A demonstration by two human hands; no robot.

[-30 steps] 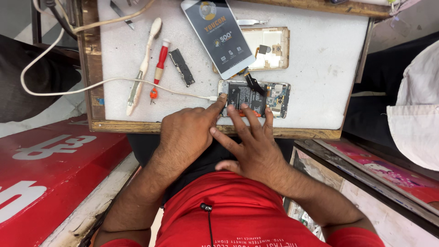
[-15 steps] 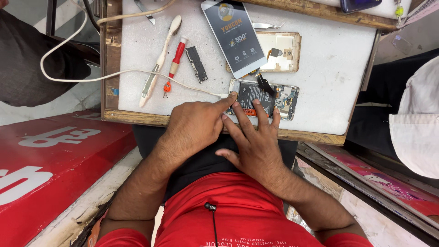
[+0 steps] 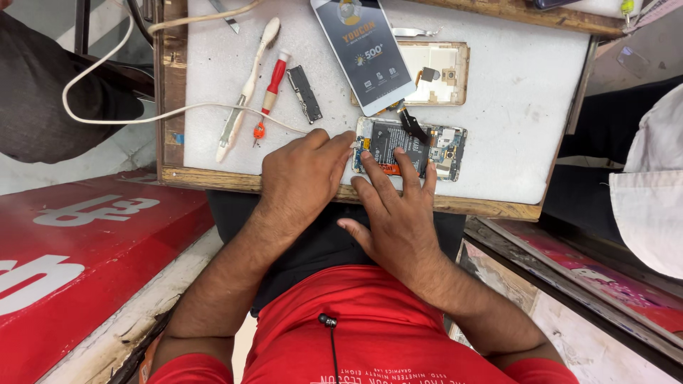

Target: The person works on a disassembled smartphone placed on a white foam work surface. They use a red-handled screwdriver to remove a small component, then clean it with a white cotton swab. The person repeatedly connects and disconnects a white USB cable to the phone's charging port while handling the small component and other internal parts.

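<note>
An opened phone body (image 3: 437, 144) with its battery and circuit board showing lies on the white work mat (image 3: 512, 114). My left hand (image 3: 302, 178) rests at the phone's left end, fingertips against its edge where a thin white cable meets it. My right hand (image 3: 395, 213) lies over the phone's lower half, fingers spread and pressing on the battery. A lit phone screen panel (image 3: 363, 53) rests tilted above, joined to the body by a dark flex strip (image 3: 411, 124).
A gold phone back cover (image 3: 441, 71) lies behind the screen. A white tool (image 3: 245, 92), a red screwdriver (image 3: 270, 89) and a dark small part (image 3: 304, 92) sit left on the mat. A red counter (image 3: 78, 249) is at left, another person's white sleeve (image 3: 651, 192) at right.
The view has shifted, so the mat and phone sit further right and lower. Both hands stay on the opened phone in nearly the same pose.
</note>
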